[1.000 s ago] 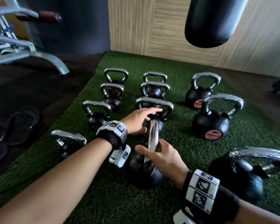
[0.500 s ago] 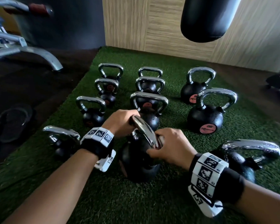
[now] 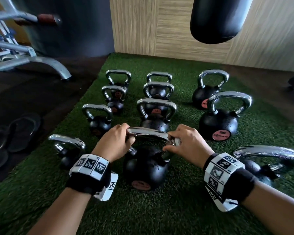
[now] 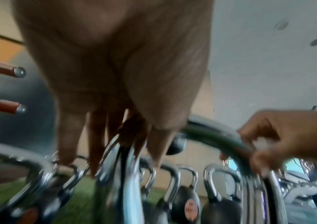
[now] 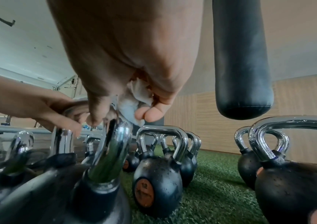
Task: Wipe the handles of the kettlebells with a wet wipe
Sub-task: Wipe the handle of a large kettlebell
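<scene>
A black kettlebell (image 3: pixel 145 168) with a chrome handle (image 3: pixel 148 133) stands on the green turf in front of me. My left hand (image 3: pixel 115 141) grips the handle's left end. My right hand (image 3: pixel 185 143) wraps the handle's right bend, and a white wet wipe (image 5: pixel 134 98) is bunched between its fingers and the chrome. In the right wrist view the wipe sits just above the handle's curved leg (image 5: pixel 113 145). The left wrist view is blurred; it shows the left hand's fingers (image 4: pixel 96 148) over the handle and my right hand (image 4: pixel 280 139) further along it.
Several more chrome-handled kettlebells stand in rows on the turf (image 3: pixel 176 209), a large one (image 3: pixel 218 122) to the right and another (image 3: pixel 265 158) at the near right. A black punching bag (image 3: pixel 217 17) hangs above. A bench frame (image 3: pixel 32 61) and sandals (image 3: pixel 15 133) lie left.
The kettlebell has been turned so its handle now lies crosswise. My left hand went from touching it to gripping its left end. My right hand slid to the right bend.
</scene>
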Available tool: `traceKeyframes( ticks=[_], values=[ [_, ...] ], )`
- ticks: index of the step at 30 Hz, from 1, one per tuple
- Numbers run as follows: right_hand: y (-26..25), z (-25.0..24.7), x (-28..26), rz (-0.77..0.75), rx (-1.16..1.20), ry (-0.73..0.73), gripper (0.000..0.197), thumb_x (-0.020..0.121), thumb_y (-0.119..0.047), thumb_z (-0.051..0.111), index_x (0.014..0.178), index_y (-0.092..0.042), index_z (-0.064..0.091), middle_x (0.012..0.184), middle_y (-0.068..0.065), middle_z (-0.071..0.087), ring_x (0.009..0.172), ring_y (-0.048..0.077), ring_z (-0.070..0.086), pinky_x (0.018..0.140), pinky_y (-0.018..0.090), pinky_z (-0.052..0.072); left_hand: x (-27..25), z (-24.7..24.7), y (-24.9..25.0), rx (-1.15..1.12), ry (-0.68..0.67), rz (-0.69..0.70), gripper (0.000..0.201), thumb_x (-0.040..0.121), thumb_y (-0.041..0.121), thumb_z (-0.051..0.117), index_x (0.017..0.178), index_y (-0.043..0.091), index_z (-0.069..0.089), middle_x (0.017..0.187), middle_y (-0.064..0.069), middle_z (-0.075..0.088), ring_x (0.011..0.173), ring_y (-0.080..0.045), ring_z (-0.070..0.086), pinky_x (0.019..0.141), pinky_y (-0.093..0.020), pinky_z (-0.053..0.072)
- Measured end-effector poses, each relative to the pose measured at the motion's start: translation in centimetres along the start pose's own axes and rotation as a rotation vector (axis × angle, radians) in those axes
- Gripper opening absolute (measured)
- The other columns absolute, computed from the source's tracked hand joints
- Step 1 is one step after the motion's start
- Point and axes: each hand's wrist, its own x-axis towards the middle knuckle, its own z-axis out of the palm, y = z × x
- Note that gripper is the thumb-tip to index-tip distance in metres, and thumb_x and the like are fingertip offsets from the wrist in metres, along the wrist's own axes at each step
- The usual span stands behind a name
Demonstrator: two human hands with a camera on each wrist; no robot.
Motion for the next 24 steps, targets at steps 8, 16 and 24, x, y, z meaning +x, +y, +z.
traceKeyframes(
  ticks=[8, 16, 24],
  values=[
    [4.9, -8.6, -6.4, 0.228, 0.175, 0.095, 0.032, 0.071, -0.008, 0.074, 0.092, -0.032, 0.069, 0.085, -0.01, 0.071, 0.074, 0.0, 0.063, 0.07, 0.017, 0.05, 0.2, -0.3, 11.1, -0.197, 0.084, 0.342, 0.08, 0.081, 0.013, 0.062, 0.155, 0.026, 0.033, 0.167, 0.004, 0.024, 0.157, -0.014, 0.015, 0.125, -0.028, 0.015],
    [12.0, -15.0, -15.4, 0.49, 0.114, 0.372, 0.032, 0.073, -0.006, 0.076, 0.097, -0.028, 0.077, 0.099, -0.002, 0.071, 0.092, 0.017, 0.067, 0.089, 0.04, 0.055, 1.7, 13.7, 22.5, -0.79, -0.26, 0.198, 0.099, 0.067, 0.035, 0.095, 0.15, 0.026, 0.042, 0.15, 0.004, 0.051, 0.136, -0.013, 0.049, 0.113, -0.032, 0.041],
    [15.6, -16.6, -16.1, 0.465, 0.139, 0.51, 0.041, 0.077, -0.012, 0.08, 0.109, -0.032, 0.066, 0.089, -0.012, 0.075, 0.082, 0.006, 0.07, 0.075, 0.029, 0.055, 3.5, 24.9, 24.8, -0.891, -0.371, 0.028, 0.044, 0.065, 0.042, 0.095, 0.096, 0.016, 0.076, 0.091, 0.009, 0.078, 0.091, -0.003, 0.073, 0.094, -0.034, 0.056]
  ],
)
